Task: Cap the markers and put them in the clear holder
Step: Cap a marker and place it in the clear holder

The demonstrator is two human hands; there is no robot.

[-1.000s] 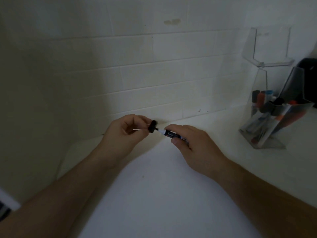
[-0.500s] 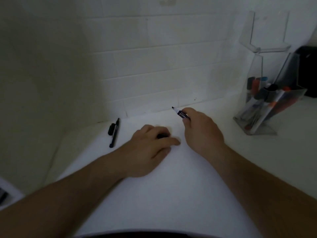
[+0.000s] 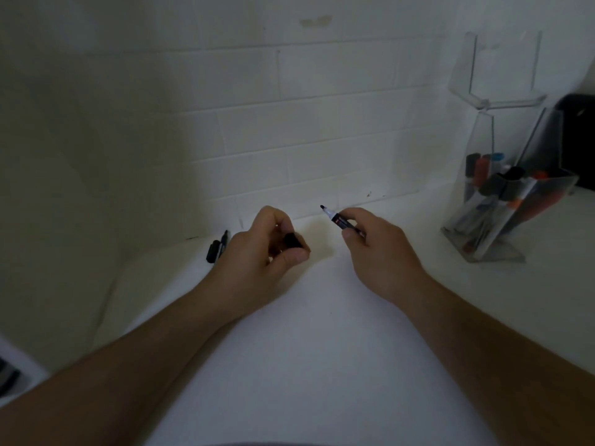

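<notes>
Over the white counter [image 3: 322, 365]: cap and marker held apart.
Left hand [image 3: 257, 252] pinches the cap [image 3: 292, 240]; right hand [image 3: 376, 246] grips the light, stiff marker [image 3: 338, 220] mid-barrel, likely best.

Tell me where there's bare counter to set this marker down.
Bare counter lies between your forearms, and between the right hand and the clear holder. It is crowded behind the left hand, where a black marker lies.

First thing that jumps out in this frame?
Center: the right hand holds an uncapped marker, tip toward the wall, while the left hand pinches a black cap apart from it. At right, the clear holder already holds several markers.
</notes>
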